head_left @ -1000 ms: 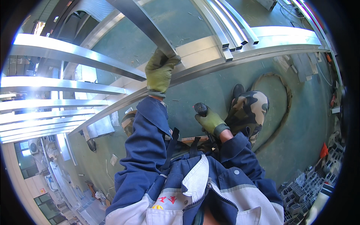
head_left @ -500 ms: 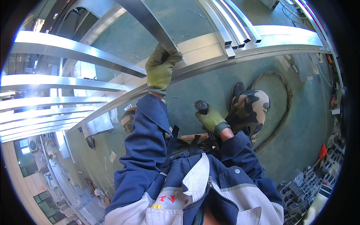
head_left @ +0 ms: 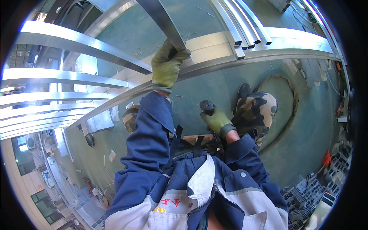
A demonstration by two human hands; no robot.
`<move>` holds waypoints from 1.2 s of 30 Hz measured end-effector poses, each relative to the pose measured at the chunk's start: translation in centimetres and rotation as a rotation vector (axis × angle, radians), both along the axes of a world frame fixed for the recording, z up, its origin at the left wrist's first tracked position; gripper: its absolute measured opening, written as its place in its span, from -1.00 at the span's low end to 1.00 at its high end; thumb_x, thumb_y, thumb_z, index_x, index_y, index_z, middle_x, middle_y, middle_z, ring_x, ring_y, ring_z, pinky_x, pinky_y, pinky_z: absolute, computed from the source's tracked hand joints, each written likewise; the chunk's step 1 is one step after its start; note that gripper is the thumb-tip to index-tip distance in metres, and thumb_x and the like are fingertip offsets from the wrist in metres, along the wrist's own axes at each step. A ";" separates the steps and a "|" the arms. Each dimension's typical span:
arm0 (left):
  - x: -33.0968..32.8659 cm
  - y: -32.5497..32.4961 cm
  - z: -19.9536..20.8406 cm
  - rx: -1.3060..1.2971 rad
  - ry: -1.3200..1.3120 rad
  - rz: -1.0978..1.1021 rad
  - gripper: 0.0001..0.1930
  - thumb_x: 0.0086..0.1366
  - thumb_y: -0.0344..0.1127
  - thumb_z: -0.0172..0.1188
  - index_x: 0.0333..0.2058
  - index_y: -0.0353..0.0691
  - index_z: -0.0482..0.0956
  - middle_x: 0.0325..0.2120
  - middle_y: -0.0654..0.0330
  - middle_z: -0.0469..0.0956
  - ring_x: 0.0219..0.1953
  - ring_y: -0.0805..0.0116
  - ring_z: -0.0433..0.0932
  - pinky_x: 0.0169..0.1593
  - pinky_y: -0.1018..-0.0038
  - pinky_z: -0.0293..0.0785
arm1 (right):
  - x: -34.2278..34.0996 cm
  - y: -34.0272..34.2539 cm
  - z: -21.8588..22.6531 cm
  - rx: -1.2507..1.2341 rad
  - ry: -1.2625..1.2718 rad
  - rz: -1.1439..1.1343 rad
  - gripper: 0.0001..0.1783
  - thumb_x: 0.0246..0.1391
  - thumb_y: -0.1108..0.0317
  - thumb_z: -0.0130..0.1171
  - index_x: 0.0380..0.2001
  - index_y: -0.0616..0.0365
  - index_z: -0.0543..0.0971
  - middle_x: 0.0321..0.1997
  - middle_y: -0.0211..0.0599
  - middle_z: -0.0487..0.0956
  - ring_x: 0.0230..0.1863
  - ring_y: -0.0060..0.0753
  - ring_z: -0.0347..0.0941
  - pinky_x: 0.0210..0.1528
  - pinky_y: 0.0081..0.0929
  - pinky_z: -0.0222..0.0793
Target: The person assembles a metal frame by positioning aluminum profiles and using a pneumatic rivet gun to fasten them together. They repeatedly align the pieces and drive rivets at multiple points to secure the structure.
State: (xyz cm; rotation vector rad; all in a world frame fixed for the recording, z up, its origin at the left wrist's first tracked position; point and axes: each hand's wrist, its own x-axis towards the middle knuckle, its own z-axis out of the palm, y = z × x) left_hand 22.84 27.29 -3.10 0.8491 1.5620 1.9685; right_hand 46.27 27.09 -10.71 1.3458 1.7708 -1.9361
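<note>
My left hand (head_left: 167,67), in a yellow-green work glove, is closed around the near end of a square metal tube (head_left: 163,21). That end rests at a long silver beam (head_left: 209,48), which runs across in front of me. Lower and to the right, my gloved right hand (head_left: 217,122) grips a dark tool (head_left: 207,107) with a rounded black end. Most of the tool is hidden by the hand, so its kind cannot be made out. It is held apart from the beam, above the floor between my knees.
Several parallel metal tubes (head_left: 76,44) extend leftward from the beam. Loose square tubes (head_left: 234,23) lie across its right part. A brown hose-like loop (head_left: 295,96) lies on the green floor by my right leg. Stacked metal profiles (head_left: 306,205) stand at the lower right.
The view has shifted slightly, so the beam and tubes sit a little differently in the picture. Both hands keep their grips, with hardly any movement.
</note>
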 end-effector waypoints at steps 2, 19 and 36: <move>0.0 0.1 0.0 -0.005 -0.004 0.004 -0.45 0.19 -0.72 0.36 0.16 -0.24 0.61 -0.09 0.22 0.71 -0.09 0.42 0.67 0.05 0.45 0.63 | 0.0 0.1 -0.3 -0.004 0.000 0.008 -0.43 0.16 0.11 0.14 0.13 0.26 0.44 -0.39 -0.10 0.63 -0.49 -0.18 0.60 -0.34 -0.23 0.51; -0.2 0.4 -0.3 0.024 0.038 -0.019 -0.44 0.19 -0.71 0.37 0.18 -0.23 0.60 -0.11 0.22 0.71 -0.11 0.41 0.68 0.06 0.45 0.65 | 0.0 0.3 0.2 -0.024 -0.017 -0.001 -0.38 0.17 0.11 0.20 0.21 0.26 0.45 -0.28 -0.21 0.60 -0.51 -0.34 0.59 -0.39 -0.33 0.52; -0.3 0.0 -0.3 0.001 0.073 0.006 -0.45 0.23 -0.71 0.35 0.19 -0.24 0.59 0.12 0.16 0.64 0.03 0.36 0.66 0.12 0.40 0.67 | 0.6 0.2 0.1 -0.012 0.039 -0.037 -0.45 0.21 0.08 0.12 0.13 0.25 0.47 -0.28 0.20 0.67 -0.26 0.19 0.65 -0.12 -0.08 0.50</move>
